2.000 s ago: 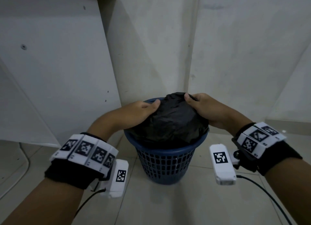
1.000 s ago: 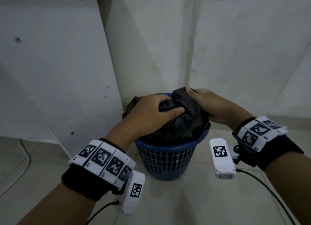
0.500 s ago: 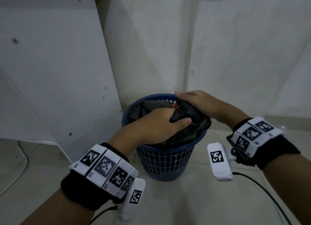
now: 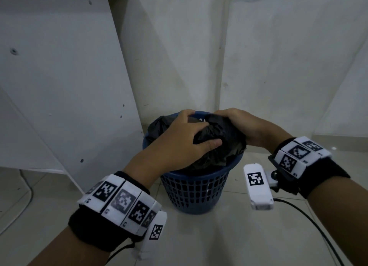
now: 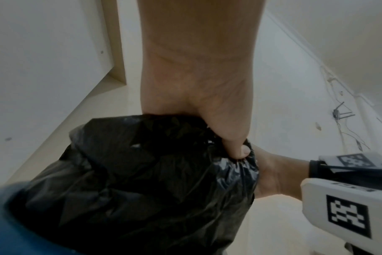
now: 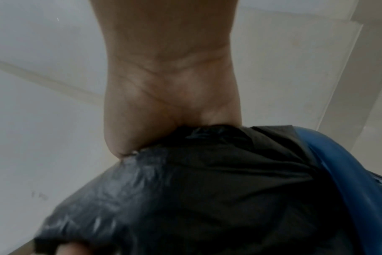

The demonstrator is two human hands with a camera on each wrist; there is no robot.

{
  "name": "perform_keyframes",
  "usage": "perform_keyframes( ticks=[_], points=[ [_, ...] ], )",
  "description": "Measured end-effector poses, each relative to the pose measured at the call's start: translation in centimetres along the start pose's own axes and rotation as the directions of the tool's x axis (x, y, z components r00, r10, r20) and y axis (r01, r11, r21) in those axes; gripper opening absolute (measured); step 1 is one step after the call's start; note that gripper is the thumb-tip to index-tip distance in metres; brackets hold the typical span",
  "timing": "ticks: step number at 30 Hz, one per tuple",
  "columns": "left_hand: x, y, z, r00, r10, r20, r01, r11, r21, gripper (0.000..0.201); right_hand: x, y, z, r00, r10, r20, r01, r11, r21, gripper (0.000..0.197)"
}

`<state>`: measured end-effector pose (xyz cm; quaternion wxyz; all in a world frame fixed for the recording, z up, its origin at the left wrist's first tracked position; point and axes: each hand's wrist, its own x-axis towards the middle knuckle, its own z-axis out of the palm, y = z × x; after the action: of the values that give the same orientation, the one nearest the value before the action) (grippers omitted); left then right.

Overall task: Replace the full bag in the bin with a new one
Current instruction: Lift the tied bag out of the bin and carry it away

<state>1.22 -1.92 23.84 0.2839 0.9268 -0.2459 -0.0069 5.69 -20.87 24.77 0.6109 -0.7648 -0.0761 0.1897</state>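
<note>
A blue mesh bin (image 4: pixel 196 188) stands on the tiled floor in the corner, with a full black plastic bag (image 4: pixel 221 146) in it. My left hand (image 4: pixel 183 138) grips the gathered top of the bag from the left, thumb pressed into the plastic. My right hand (image 4: pixel 241 126) clutches the same bunched top from the right. In the left wrist view the black bag (image 5: pixel 153 172) fills the lower half under my left hand (image 5: pixel 227 134), and the bin's blue rim (image 5: pixel 2 224) shows at the bottom left. In the right wrist view the bag (image 6: pixel 196 189) sits under my right hand (image 6: pixel 170 120), beside the blue rim (image 6: pixel 338 172).
A white cabinet panel (image 4: pixel 59 86) stands close on the left of the bin. White walls (image 4: pixel 278 56) meet in the corner right behind it. A cable (image 4: pixel 23 204) lies on the floor at the left. Pale floor tiles (image 4: pixel 209 236) lie in front.
Both hands went from resting on the bag's sides to gathering its loose top. The left hand moved right across the bag. The plastic is now bunched between the two hands.
</note>
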Motion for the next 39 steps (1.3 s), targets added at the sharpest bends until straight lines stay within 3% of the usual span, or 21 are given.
perform_keyframes(
  ticks=[5,7,10,14,18,21,23,27,31,34,37,39],
  points=[
    [-0.1,0.2,0.2,0.998,0.034,0.046,-0.025,0.984,-0.175,0.042,-0.3,0.3,-0.2,0.996,0.077,0.046,-0.080,0.995,0.052,0.033],
    [0.1,0.3,0.3,0.998,0.065,-0.007,-0.066,0.985,-0.159,0.037,-0.2,0.2,-0.4,0.997,0.064,0.033,-0.065,0.997,0.047,0.036],
    [0.3,0.4,0.4,0.988,0.108,-0.109,-0.121,0.984,-0.127,0.020,-0.1,-0.2,-0.6,0.999,-0.022,-0.023,0.023,1.000,0.016,0.029],
    [0.6,0.4,0.2,0.977,0.121,-0.177,-0.148,0.978,-0.149,0.019,0.2,-0.5,-0.5,0.989,-0.132,-0.068,0.127,0.989,-0.074,0.036],
    [0.9,-0.4,0.6,0.979,0.091,-0.183,-0.118,0.983,-0.142,0.043,0.8,0.1,-0.7,0.988,-0.104,-0.115,0.085,0.983,-0.160,0.061],
    [1.0,-1.2,0.6,0.983,-0.011,-0.185,-0.017,0.988,-0.151,0.067,0.5,0.3,-1.0,0.995,-0.094,0.019,0.095,0.991,-0.098,0.073],
    [1.3,-1.6,0.7,0.980,-0.076,-0.184,0.054,0.991,-0.125,0.075,0.3,0.4,-1.1,0.984,-0.143,0.106,0.159,0.976,-0.152,0.068],
    [1.7,-2.4,0.8,0.986,-0.142,-0.088,0.126,0.978,-0.165,0.090,-0.1,0.5,-0.9,0.973,-0.210,0.097,0.231,0.877,-0.420,0.047],
    [0.2,-3.5,-2.0,0.986,-0.077,0.148,0.094,0.990,-0.107,0.055,-0.1,0.8,-1.4,0.990,-0.134,0.053,0.138,0.779,-0.612,0.059],
    [-0.6,-5.0,-5.0,0.986,-0.026,0.164,0.030,0.999,-0.020,0.031,-0.5,1.3,-1.6,0.994,-0.083,0.072,0.110,0.803,-0.586,0.050],
    [-0.7,-5.7,-5.9,0.997,-0.012,0.075,0.026,0.983,-0.181,0.019,-0.7,1.3,-1.2,0.994,-0.045,0.099,0.094,0.811,-0.578,0.049],
    [-0.3,-6.4,-5.0,0.982,-0.107,-0.155,0.049,0.941,-0.334,0.023,-0.5,1.3,-0.9,0.995,-0.032,0.090,0.078,0.815,-0.574,0.056]
  ],
)
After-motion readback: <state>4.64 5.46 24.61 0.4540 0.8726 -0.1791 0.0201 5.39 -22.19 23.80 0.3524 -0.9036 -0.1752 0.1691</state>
